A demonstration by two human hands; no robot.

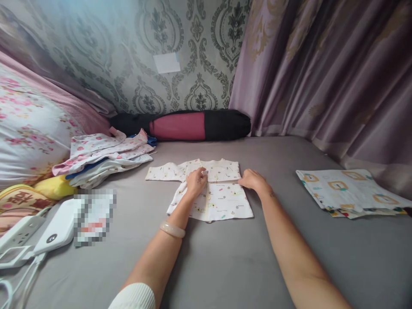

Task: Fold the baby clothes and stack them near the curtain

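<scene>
A small white baby shirt [229, 201] with a tiny coloured print lies front up on the grey sheet. One sleeve [164, 172] stretches out to the left, while the other lies folded across the chest. My left hand [196, 181] pinches the cloth near the middle of the chest, around the end of the folded sleeve. At the shirt's right edge my right hand [254, 179] has its fingers closed on the fabric by the folded sleeve. A pale bangle [172, 229] circles my left wrist.
Folded children's clothes [106, 156] are piled at the left, near a floral pillow [35, 120]. A white power bank [59, 225] and power strip [21, 231] with cables lie front left. Folded printed cloths [350, 189] rest at the right. A black and red roll bag [180, 125] lies along the wall.
</scene>
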